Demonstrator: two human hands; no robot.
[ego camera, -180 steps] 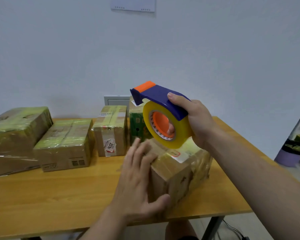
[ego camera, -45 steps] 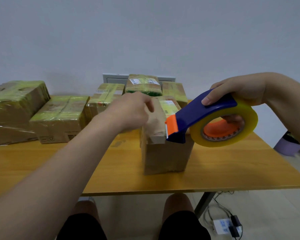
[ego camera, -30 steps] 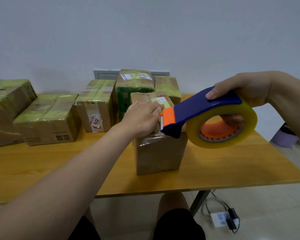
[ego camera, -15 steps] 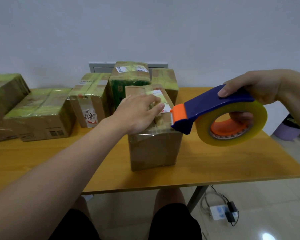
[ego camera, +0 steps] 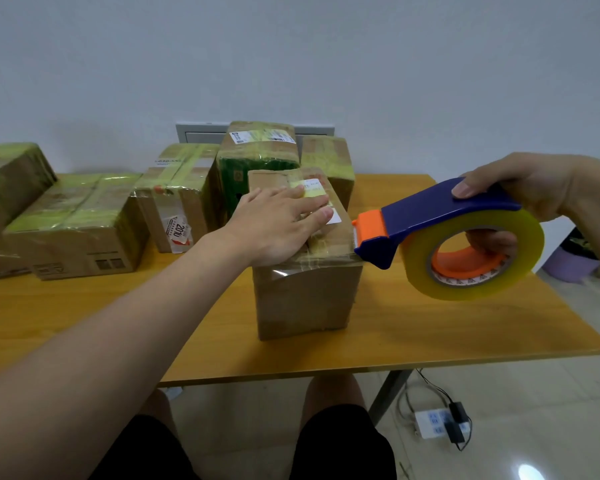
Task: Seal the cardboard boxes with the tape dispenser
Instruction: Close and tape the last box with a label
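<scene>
Left hand (ego camera: 284, 226) lay flat, fingers straight, pressing the box (ego camera: 305, 268) top; right hand (ego camera: 520, 188) gripped the tape dispenser (ego camera: 440, 233) at its right edge, taped boxes (ego camera: 80, 226) crowded behind.

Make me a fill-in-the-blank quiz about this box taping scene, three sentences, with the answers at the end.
1. The right hand grips the tape dispenser, whose cutter end is coloured ______.
2. The left hand lies flat, fingers straight, on the ______ of the front box.
3. The tape roll mounted on the dispenser is coloured ______.
Missing words: orange; top; yellow.
</scene>
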